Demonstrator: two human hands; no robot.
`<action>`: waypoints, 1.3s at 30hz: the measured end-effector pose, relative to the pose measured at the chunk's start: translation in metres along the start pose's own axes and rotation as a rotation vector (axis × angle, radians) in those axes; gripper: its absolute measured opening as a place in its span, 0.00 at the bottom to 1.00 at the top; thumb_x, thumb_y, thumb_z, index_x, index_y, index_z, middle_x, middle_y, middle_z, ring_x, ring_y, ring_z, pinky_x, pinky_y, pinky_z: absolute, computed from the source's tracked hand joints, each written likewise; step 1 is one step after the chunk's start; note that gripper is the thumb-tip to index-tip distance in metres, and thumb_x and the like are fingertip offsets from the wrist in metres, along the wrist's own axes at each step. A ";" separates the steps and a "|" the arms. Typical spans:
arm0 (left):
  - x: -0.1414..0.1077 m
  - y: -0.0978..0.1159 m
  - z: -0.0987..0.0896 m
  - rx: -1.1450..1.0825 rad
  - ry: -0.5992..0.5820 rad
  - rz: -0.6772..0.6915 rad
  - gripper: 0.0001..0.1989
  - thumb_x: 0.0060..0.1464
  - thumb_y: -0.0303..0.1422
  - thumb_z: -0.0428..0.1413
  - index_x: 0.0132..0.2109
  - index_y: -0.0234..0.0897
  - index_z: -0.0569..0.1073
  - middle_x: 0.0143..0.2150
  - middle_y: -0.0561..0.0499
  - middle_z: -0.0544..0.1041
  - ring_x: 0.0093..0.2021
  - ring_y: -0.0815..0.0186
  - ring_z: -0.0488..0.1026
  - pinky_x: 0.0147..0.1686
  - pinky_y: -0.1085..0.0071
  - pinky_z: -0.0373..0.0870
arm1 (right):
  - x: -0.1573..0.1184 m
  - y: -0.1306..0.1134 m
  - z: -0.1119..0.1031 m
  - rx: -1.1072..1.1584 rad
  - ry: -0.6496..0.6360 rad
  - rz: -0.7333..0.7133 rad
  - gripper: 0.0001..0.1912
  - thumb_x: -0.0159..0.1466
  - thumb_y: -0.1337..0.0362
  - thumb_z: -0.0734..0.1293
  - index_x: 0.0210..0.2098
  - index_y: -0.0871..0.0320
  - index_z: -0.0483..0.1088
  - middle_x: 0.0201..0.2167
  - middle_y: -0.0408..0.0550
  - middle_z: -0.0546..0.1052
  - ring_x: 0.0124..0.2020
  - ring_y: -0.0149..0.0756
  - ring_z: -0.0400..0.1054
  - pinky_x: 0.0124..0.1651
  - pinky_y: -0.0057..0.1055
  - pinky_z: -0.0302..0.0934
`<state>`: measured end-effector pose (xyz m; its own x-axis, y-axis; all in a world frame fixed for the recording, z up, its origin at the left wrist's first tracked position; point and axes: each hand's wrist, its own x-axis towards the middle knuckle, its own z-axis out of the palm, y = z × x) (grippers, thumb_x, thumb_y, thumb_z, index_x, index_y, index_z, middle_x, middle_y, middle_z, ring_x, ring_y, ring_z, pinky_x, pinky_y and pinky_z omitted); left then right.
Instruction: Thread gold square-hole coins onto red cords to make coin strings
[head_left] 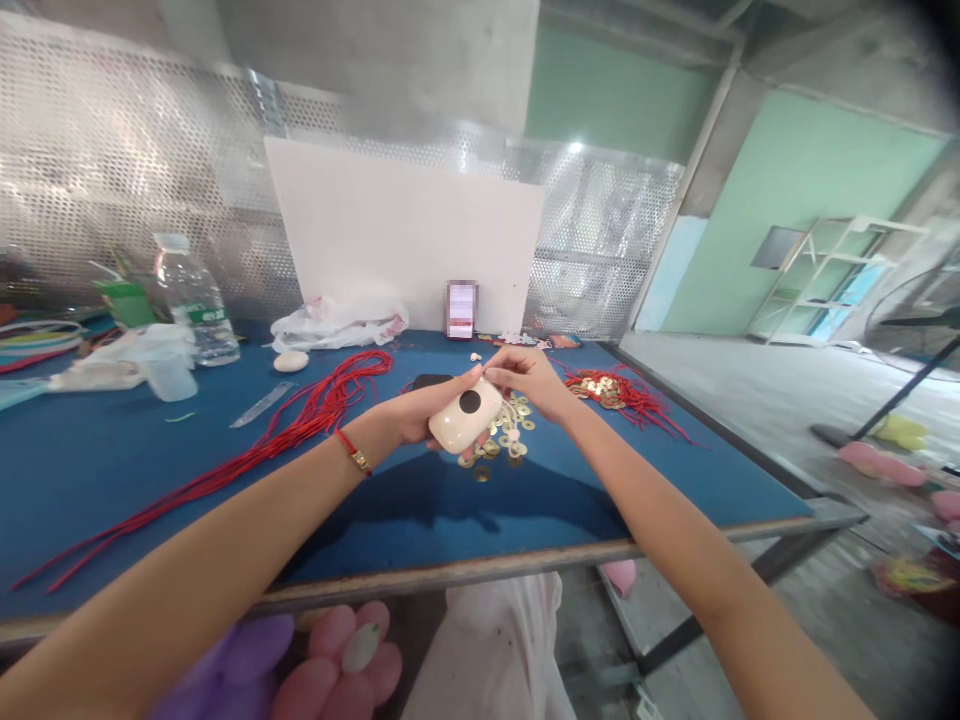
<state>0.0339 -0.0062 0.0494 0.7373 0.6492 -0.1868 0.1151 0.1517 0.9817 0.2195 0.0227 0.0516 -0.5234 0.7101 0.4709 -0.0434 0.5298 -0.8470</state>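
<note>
My left hand (429, 407) is wrapped round a white rounded device (454, 427) with a dark round spot, held above the blue table. At the device's upper end, the fingers of my right hand (529, 378) are pinched together; what they hold, if anything, is too small to make out. A pale cord with a small charm (513, 436) hangs beside the device. Brass-coloured coins (482, 474) lie loose on the table under and beside my hands. A red cord bracelet circles my left wrist.
Long red cords (300, 425) stretch across the left of the blue table (225, 530); red cords with coins (607, 390) lie right. Behind stand a lit phone (461, 310) and a bottle (196, 310). A plastic bag (337, 327) and white stone-like object (291, 361) lie left.
</note>
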 end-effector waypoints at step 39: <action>0.003 0.002 -0.009 -0.397 0.473 0.190 0.17 0.54 0.41 0.46 0.34 0.32 0.71 0.26 0.42 0.76 0.24 0.54 0.75 0.21 0.61 0.72 | -0.003 0.001 -0.001 -0.332 0.001 -0.011 0.18 0.58 0.49 0.67 0.34 0.59 0.68 0.26 0.43 0.71 0.26 0.30 0.65 0.32 0.29 0.62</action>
<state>0.0310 0.0027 0.0504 0.3375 0.9364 -0.0961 -0.3101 0.2070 0.9279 0.2219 0.0217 0.0499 -0.5241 0.7037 0.4798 0.2311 0.6597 -0.7151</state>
